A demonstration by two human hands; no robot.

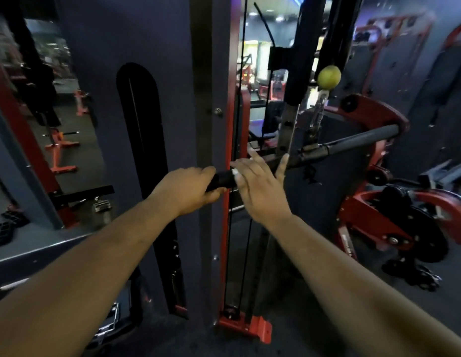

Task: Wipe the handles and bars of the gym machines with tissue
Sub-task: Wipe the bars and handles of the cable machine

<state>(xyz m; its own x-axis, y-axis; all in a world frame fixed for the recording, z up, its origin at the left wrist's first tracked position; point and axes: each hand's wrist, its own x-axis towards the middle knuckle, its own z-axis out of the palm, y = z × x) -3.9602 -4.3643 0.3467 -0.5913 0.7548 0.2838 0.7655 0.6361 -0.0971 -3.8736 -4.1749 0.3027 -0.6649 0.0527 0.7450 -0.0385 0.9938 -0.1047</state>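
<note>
A person's two bare arms reach forward to a cable machine's pull bar [314, 152] in a dim gym, seen from the head camera. The bar's long axis runs on a slant, its near end low at centre frame and its far end rising to the right, where a grey foam grip [363, 137] points toward a red machine frame [373, 112]. The left hand [190, 188] has its fingers curled round the black grip at the bar's near end. The right hand [260, 184] lies just beside it on the bar with fingers spread and mostly straight, thumb angled up to the right. A small patch of white, apparently the tissue [235, 172], shows at the right hand's fingers against the bar; how it is held cannot be told.

The bar hangs by a metal link [317, 117] below a yellow-green ball [329, 77] on the cable. Behind the hands stands a dark grey upright panel [172, 73] with a tall black slot [144, 150], and beside it a red upright post [230, 228] with a thin black cable [239, 99] running down to a pulley [230, 311] near the floor. To the right sits a red and black machine with round black parts [414, 228]. To the left, orange-red racks [60, 150] stand on the dark floor [314, 318]. No container shows in view.
</note>
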